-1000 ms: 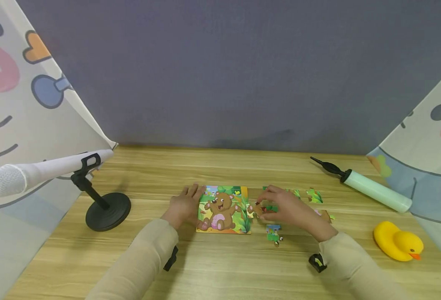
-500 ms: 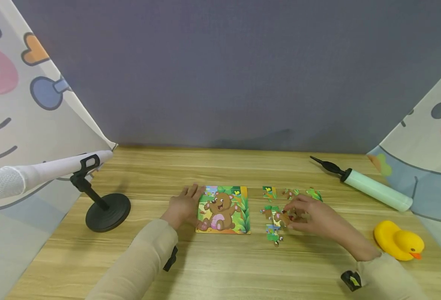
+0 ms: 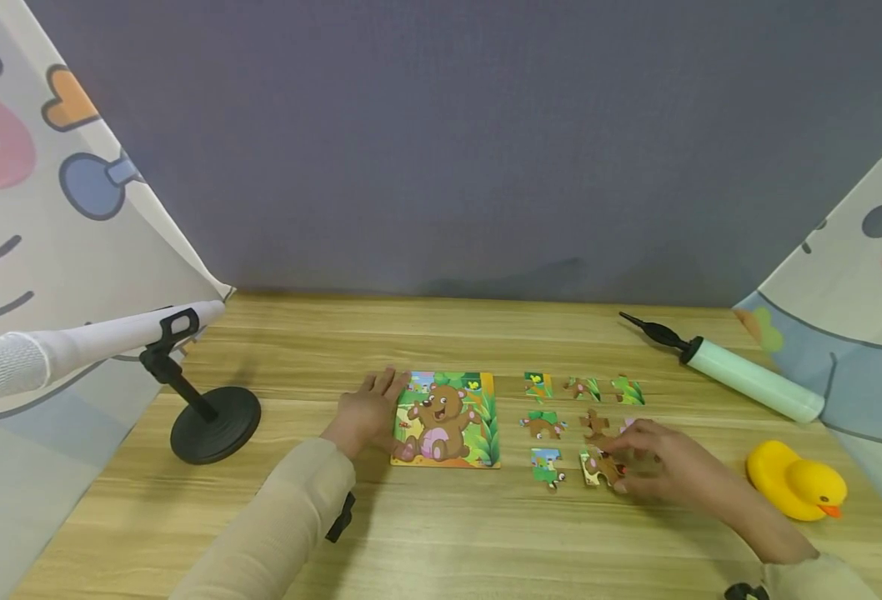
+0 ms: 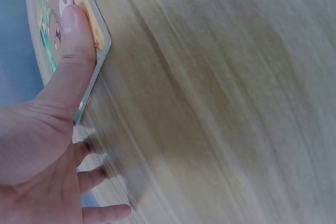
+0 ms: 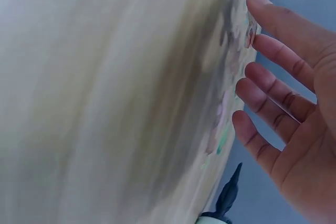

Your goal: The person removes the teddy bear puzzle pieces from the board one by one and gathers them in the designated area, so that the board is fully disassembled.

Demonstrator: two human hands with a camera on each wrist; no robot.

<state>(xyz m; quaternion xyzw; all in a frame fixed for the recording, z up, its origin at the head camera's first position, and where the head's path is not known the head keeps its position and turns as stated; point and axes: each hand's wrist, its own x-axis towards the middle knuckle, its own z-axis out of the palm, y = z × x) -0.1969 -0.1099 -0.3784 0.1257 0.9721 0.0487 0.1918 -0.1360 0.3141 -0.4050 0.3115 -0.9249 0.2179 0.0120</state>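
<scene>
A square picture board (image 3: 448, 421) with a brown bear lies flat on the table. My left hand (image 3: 366, 421) rests at its left edge; in the left wrist view the thumb (image 4: 77, 38) presses on the bear picture near a corner, the other fingers stretched out beyond the edge. Right of the board, my right hand (image 3: 674, 468) pinches a puzzle piece (image 3: 594, 469) with bear print between thumb and index finger, low over the table. Several loose puzzle pieces lie around it in rough rows, among them a green-and-blue piece (image 3: 546, 467); the hand partly covers a pink one (image 3: 627, 425).
On the left a white microphone (image 3: 96, 337) sits on a stand with a round black base (image 3: 216, 425). A pale green hand pump (image 3: 756, 382) lies at the back right, with a yellow rubber duck (image 3: 794, 483) in front of it. A grey wall panel (image 3: 441, 150) rises behind the table.
From beside the board, my right hand has carried the puzzle piece right and toward me, to the end of the nearest row. My left hand has stayed in place.
</scene>
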